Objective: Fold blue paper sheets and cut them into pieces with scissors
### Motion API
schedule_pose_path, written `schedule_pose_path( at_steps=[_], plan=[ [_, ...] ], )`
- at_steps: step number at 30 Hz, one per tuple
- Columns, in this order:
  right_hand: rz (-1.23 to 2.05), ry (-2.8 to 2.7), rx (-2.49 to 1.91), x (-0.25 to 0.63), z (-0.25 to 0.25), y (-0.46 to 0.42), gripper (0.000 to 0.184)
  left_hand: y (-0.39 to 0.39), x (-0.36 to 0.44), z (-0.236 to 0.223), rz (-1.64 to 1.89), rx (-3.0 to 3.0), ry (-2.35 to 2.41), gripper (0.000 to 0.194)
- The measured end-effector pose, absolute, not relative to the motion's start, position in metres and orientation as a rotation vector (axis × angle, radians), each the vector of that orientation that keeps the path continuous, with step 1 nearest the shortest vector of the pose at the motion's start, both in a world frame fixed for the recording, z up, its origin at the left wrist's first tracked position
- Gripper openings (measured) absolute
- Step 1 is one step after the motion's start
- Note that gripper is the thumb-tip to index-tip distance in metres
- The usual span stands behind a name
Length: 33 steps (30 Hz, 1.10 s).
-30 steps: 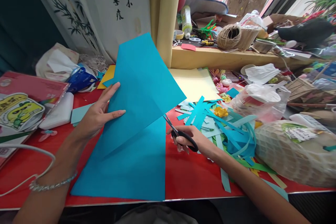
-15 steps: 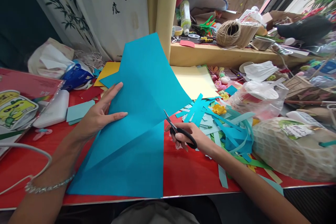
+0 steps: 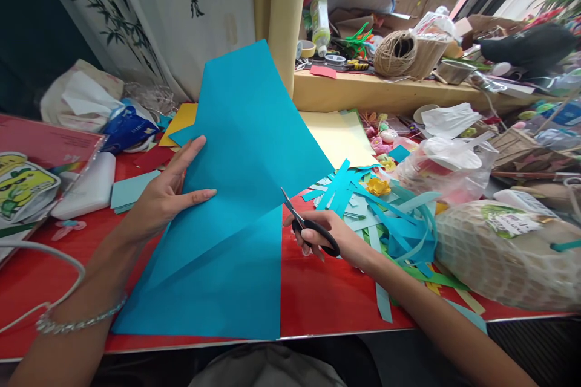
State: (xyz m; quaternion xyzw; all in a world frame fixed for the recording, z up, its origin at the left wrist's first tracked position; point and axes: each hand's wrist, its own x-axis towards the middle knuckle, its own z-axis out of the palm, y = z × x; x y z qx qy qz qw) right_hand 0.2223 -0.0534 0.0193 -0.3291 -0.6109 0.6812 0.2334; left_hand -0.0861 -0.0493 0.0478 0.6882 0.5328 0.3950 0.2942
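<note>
A large blue paper sheet (image 3: 245,193) lies on the red table (image 3: 331,296), its far part lifted and folded up along a diagonal crease. My left hand (image 3: 170,196) rests on the sheet's left edge with fingers stretched out, holding the raised flap. My right hand (image 3: 329,239) is closed round the black handles of a pair of scissors (image 3: 305,225). The scissor blades are slightly apart and their tips touch the sheet's right edge, where the folded flap meets the flat part.
A heap of cut blue paper strips (image 3: 385,217) lies right of the scissors, beside a plastic bag (image 3: 449,169) and a netted bundle (image 3: 503,254). A cream sheet (image 3: 340,139) lies behind. The cluttered window ledge (image 3: 390,97) holds a twine ball (image 3: 396,53). Books and tissues sit at left.
The raised flap of the blue sheet has lifted higher. My right hand with the scissors has stayed against the sheet's right edge, and the view has tilted slightly.
</note>
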Motion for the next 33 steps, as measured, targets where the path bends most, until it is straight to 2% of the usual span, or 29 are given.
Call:
schedule_pose_path(
  at_steps=[22,33],
  plan=[
    [1.864,-1.685,-0.905,0.2223,0.0171,-0.0543,0.038,-0.0481,-0.0852,0.0464,1.057,1.806,1.389,0.077],
    [1.867,-1.614,-0.945,0.2189,0.0192,-0.0564,0.027,-0.0486,-0.0867,0.0472,1.071,1.804,1.415,0.077]
  ],
)
